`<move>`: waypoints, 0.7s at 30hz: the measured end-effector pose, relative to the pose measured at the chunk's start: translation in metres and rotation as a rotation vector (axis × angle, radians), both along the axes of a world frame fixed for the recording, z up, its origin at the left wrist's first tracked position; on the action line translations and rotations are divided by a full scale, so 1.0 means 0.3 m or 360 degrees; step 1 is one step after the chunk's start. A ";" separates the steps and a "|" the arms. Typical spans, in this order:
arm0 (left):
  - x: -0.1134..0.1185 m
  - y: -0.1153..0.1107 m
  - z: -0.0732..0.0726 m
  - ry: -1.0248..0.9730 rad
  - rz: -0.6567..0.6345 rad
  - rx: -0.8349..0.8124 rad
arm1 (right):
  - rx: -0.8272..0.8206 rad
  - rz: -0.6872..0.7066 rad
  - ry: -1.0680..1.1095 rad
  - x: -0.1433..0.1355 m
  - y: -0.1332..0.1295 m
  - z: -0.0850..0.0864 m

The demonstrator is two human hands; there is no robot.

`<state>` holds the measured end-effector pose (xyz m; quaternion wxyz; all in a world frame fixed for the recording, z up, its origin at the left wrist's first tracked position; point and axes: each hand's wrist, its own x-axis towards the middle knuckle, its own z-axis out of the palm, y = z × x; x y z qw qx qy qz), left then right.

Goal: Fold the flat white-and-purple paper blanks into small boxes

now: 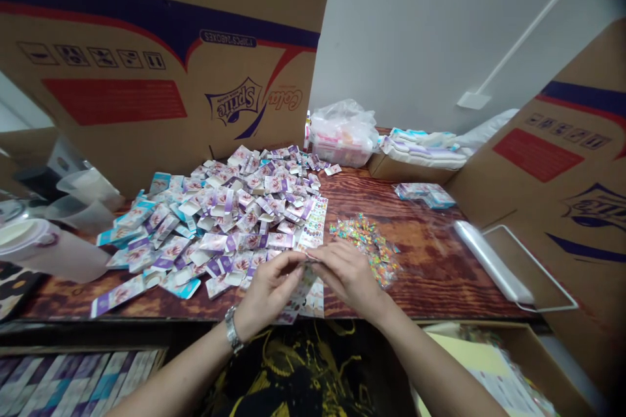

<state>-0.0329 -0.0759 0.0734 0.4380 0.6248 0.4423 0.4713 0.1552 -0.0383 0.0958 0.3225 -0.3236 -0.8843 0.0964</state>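
Observation:
My left hand point(271, 290), with a metal watch on its wrist, pinches a printed sheet point(295, 303) that hangs down over the table's front edge. The fingertips of my right hand point(352, 279) meet the left ones at the sheet's top, where the fingers partly hide it. Just behind my hands lie more printed sheets point(315, 225) covered with small coloured pictures. To the left spreads a heap of small purple, blue and white boxes point(244, 202), many with open flaps. Beside my right hand is a pile of small clear packets point(366, 241) with bright coloured contents.
Large cardboard cartons point(147, 58) stand at the back left and right. A pink-white jug point(53, 251) is at far left. A clear plastic roll point(491, 264) lies at right near a wire frame. Behind are a bagged tub point(342, 137) and a filled tray point(411, 169).

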 end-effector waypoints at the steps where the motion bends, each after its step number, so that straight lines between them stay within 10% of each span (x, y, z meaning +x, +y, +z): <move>1: 0.000 -0.012 -0.001 0.0057 0.0151 0.0019 | 0.0023 -0.0051 0.0047 0.002 0.003 0.000; 3: 0.004 -0.042 -0.010 0.0070 0.0276 -0.0100 | 0.0121 -0.0155 0.0151 0.011 0.004 0.004; 8: 0.032 -0.049 -0.043 -0.0910 -0.0243 -0.0994 | 0.0466 0.0089 -0.0054 0.022 -0.061 0.010; 13: 0.036 0.047 -0.063 -0.1370 -0.0012 -0.1411 | 0.0482 0.0524 -0.0168 -0.014 -0.170 -0.009; 17: 0.042 0.048 -0.088 -0.1029 0.0055 -0.1270 | 0.0217 0.0452 0.0013 -0.007 -0.170 -0.002; 21: 0.032 0.006 -0.099 -0.0676 -0.0295 -0.0857 | -0.0039 0.0014 0.0108 0.014 -0.080 -0.004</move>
